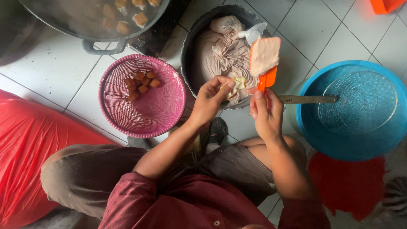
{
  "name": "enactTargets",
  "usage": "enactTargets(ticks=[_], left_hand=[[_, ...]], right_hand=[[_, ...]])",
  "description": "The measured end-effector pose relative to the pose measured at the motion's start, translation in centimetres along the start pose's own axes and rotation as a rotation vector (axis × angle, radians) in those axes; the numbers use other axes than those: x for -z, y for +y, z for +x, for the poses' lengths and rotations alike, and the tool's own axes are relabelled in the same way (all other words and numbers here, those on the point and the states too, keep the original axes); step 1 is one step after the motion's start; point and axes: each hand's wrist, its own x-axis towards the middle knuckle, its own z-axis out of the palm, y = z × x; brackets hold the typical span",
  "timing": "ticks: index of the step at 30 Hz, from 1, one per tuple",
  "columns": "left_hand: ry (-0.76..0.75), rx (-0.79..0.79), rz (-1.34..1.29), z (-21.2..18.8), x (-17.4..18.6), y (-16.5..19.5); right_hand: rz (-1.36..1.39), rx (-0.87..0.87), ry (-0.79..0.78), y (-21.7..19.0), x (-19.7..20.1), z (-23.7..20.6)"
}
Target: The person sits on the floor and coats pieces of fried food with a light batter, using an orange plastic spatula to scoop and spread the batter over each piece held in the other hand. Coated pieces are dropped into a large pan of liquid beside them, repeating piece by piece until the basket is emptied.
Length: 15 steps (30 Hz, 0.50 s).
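My left hand [210,98] pinches a pale, opened piece of tofu [238,83] over the front rim of a dark grey basin [189,46]. My right hand [265,111] grips the handle of an orange spatula [265,59], whose blade is coated with pinkish paste and points up beside the tofu. The basin holds tied plastic bags of pale paste [220,51]. To the left, a pink plastic basket [157,110] contains several brown fried tofu cubes [140,84].
A blue basin [352,140] with a clear glass lid and a metal utensil across it sits right. A large wok [91,29] with fried pieces stands at top left. A red plastic bag [25,144] lies left. My knees fill the bottom.
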Motion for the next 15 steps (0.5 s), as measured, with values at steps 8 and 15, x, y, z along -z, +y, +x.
enactTargets(ticks=[8,15], left_hand=[[0.011,-0.166,0.005,-1.1,-0.8,0.9],[-0.188,-0.162,-0.089,-2.8,-1.9,6.0]], right_hand=[[-0.204,0.094,-0.060,0.0,-1.2,-0.3],[-0.525,0.400,0.006,-1.4,-1.3,0.1]])
